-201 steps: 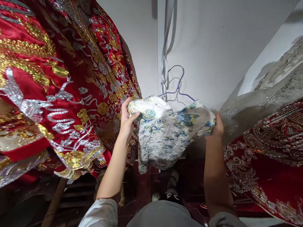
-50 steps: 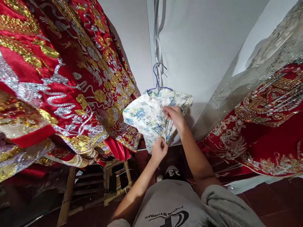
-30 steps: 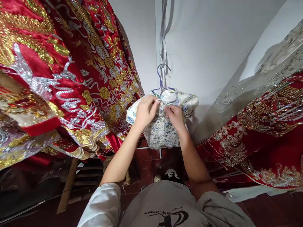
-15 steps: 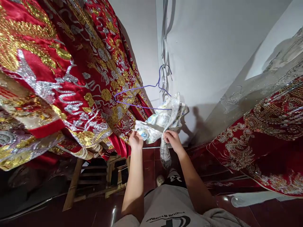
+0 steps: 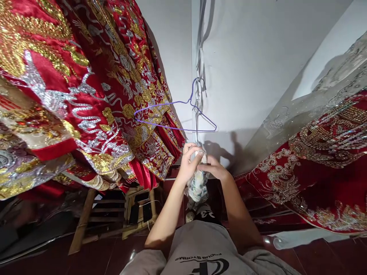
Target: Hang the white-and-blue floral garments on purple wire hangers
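Observation:
Both my hands hold a small floral garment [image 5: 197,186], white with blue and yellow flowers, bunched into a narrow roll that hangs down between them. My left hand [image 5: 189,162] is wrapped round its upper part. My right hand [image 5: 213,169] grips it from the right side. Just above my hands a purple wire hanger [image 5: 174,114] hangs bare from a white cable on the wall [image 5: 243,68].
Red robes with gold and silver embroidery [image 5: 71,95] hang close on the left. A red beaded gown and a pale sequined one [image 5: 321,149] hang on the right. A bamboo stool [image 5: 114,214] stands on the dark red floor at lower left.
The floral garment has come off the purple hanger, which now hangs bare. My hands have gathered the cloth into a tight roll below it.

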Motion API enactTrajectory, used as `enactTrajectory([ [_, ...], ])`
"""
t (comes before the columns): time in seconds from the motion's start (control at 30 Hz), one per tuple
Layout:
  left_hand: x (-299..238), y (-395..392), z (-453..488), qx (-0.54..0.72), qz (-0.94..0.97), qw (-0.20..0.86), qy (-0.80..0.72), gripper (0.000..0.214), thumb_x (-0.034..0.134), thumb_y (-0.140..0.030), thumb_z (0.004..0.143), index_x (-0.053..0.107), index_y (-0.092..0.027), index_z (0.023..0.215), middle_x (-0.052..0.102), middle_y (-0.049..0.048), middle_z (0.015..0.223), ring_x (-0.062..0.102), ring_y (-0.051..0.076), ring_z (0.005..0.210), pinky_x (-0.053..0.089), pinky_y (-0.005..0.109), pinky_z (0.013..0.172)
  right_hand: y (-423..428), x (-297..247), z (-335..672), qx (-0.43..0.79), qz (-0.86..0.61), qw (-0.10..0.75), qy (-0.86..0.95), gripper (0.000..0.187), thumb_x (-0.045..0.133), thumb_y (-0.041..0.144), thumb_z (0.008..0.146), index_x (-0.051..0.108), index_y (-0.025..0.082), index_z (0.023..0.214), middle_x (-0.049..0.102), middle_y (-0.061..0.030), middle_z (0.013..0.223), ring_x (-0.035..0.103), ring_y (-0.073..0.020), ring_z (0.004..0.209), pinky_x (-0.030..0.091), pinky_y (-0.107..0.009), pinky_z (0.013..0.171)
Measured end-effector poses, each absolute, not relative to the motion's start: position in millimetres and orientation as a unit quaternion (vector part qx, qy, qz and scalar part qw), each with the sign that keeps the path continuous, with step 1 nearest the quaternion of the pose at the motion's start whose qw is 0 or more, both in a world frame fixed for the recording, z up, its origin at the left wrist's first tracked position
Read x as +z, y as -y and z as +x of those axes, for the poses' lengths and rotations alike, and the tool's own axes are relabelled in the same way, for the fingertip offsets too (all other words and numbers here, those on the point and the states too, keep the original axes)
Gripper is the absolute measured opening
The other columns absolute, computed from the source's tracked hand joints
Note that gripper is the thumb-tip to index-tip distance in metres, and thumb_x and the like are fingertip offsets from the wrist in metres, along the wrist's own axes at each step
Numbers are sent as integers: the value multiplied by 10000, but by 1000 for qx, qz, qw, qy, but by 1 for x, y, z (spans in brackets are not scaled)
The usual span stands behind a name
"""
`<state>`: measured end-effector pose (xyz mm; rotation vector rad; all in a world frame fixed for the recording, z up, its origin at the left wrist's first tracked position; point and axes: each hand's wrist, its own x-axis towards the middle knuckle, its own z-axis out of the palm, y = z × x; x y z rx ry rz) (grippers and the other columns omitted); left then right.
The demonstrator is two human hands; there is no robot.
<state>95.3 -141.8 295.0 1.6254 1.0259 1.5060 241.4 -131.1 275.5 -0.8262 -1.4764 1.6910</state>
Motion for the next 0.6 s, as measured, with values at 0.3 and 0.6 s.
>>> enactTrajectory([
  [0.3, 267, 150, 33, 270, 757, 409, -433, 406, 535, -557, 962, 626, -164, 909, 656, 28, 850, 579, 198, 801, 487, 304, 784, 71, 339, 263, 346, -433, 534, 638, 203, 655, 301, 714, 675, 222, 901, 722, -43, 925, 655, -241, 905, 533, -364, 868],
  [0.6, 276, 155, -8, 357, 703, 387, -478, 466, 503, -554, 975, 693, -133, 912, 676, 66, 939, 599, 207, 874, 493, 307, 821, 32, 313, 255, 301, -542, 420, 663, 257, 567, 426, 806, 678, 195, 786, 739, -78, 809, 673, -290, 901, 495, -339, 774],
])
